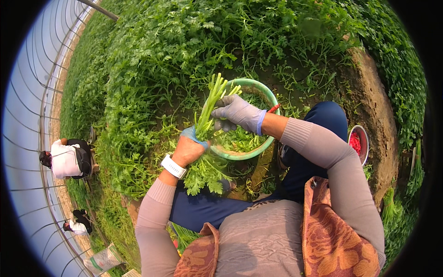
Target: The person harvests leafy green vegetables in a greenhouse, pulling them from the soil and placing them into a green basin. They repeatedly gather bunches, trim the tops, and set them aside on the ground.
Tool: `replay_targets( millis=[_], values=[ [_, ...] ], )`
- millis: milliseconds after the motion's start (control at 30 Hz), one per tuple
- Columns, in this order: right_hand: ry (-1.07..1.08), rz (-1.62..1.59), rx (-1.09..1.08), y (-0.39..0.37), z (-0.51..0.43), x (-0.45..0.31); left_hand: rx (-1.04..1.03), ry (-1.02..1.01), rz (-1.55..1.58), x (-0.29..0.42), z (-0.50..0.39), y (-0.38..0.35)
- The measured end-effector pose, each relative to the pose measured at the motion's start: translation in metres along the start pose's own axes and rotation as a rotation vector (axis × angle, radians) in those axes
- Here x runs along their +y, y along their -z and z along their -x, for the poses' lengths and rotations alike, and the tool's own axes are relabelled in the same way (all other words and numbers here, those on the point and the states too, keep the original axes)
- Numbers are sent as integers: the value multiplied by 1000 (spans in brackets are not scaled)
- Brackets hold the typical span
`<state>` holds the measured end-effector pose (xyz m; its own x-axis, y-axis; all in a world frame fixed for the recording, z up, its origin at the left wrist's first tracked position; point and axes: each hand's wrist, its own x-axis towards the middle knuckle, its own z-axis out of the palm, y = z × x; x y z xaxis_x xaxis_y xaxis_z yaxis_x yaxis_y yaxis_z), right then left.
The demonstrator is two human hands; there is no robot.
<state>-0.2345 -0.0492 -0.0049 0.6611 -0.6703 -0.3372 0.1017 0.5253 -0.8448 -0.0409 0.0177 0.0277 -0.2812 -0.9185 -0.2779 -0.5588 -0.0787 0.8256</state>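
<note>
My left hand, with blue glove material over the fingers and a white watch at the wrist, grips a bunch of leafy greens. Pale cut stems point up and lobed leaves hang below the fist. My right hand, in a grey glove, has curled fingers at the stems; some stalk ends show just above it. Below both hands stands a round green basin with loose greens inside. A red handle-like piece shows at its right rim, beside my right wrist; what it belongs to is hidden.
Dense leafy plants grow ahead and left. A bare soil ridge runs along the right. Near my knee sits a bowl holding red strips. Bundled greens lie lower right. Two people are at left, near a white sack.
</note>
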Motion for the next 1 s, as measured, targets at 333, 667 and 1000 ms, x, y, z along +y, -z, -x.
replay_targets(
  millis=[333, 667, 1000],
  values=[
    [238, -580, 444, 48, 3, -23, -21, 88, -62, -15, -1, 9],
    [20, -39, -74, 31, 2, -11, -63, -25, -293, -14, 1, 7],
    [321, -26, 306, 35, 20, -42, -138, 194, 120, -2, 0, 19]
  ],
)
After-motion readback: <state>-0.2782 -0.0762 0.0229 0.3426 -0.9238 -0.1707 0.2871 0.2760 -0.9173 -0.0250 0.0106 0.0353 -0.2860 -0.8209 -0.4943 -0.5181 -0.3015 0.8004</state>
